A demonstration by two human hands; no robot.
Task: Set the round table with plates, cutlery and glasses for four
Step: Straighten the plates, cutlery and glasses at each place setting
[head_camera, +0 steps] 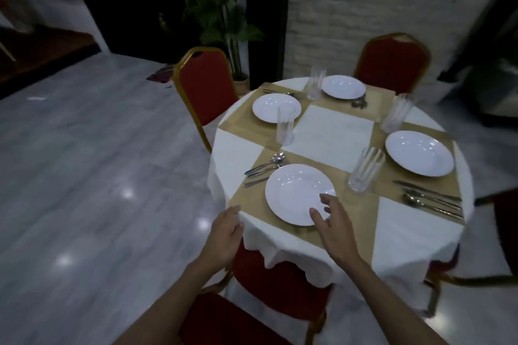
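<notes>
The round table (414, 238), draped in a white cloth crossed by tan runners, carried four places. The nearest white round plate (294, 190) sat on the tan runner just in front of the person, with a set of steel cutlery (265, 166) lying just beside its far left rim and a tall clear ribbed glass (365, 173) standing upright near its right. A second white plate (419, 152) lay at the right side, with more steel cutlery (431, 200) on the runner nearer the person and a second clear glass (396, 113) beyond it. A third white plate (343, 86) lay at the far side, between a third clear glass (315, 83) and a small cluster of cutlery (359, 103). A fourth white plate (276, 107) lay at the left, a fourth clear glass (286, 126) standing in front of it and thin cutlery (279, 91) behind. The right hand (333, 227) was spread with relaxed fingers over the near right rim of the nearest plate, holding nothing; whether the fingertips touched it could not be told. The left hand (227, 232) was open too, held at the table's near left edge, empty. Red padded chairs with gold frames stood at the left (206, 89), far (392, 61) and near (274, 285) sides.
</notes>
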